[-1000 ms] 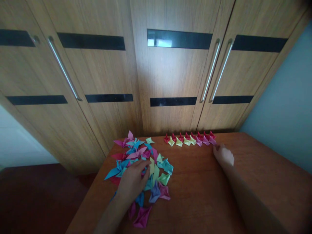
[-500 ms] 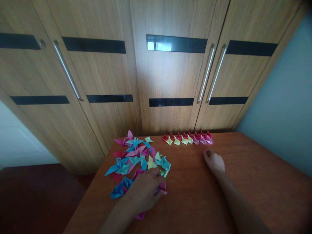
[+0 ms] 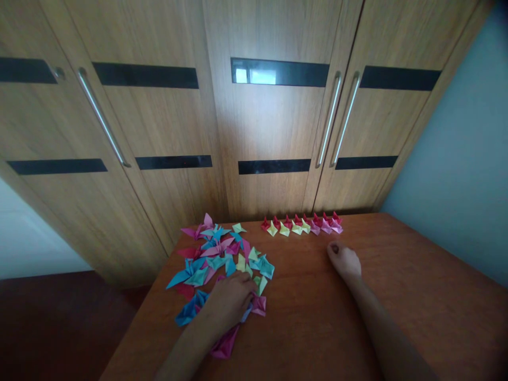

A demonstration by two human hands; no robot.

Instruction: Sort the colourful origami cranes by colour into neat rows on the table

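My left hand (image 3: 233,299) reaches palm down over a loose pile of folded paper cranes. Its fingers bend down among them with the tips hidden, so I cannot tell whether it grips one. Close around it are a pink crane (image 3: 259,305), a pale green one (image 3: 260,284), a blue one (image 3: 191,309) and a magenta one (image 3: 225,343). My right hand (image 3: 345,261) rests on the wooden table (image 3: 301,307) in a loose fist, with nothing visible in it. Beyond it stand two rows of folded paper, red pieces (image 3: 297,219) behind yellow (image 3: 284,229) and pink ones (image 3: 326,226).
A wooden wardrobe (image 3: 273,132) with metal handles (image 3: 329,121) and black strips rises right behind the table. A pale blue wall (image 3: 448,174) is at the right. Dark floor (image 3: 63,323) shows at the left, past the table's edge.
My left hand has drawn slightly left within the pile, uncovering more of the pink and magenta cranes. My right hand holds its pose. The whole view has shifted a little.
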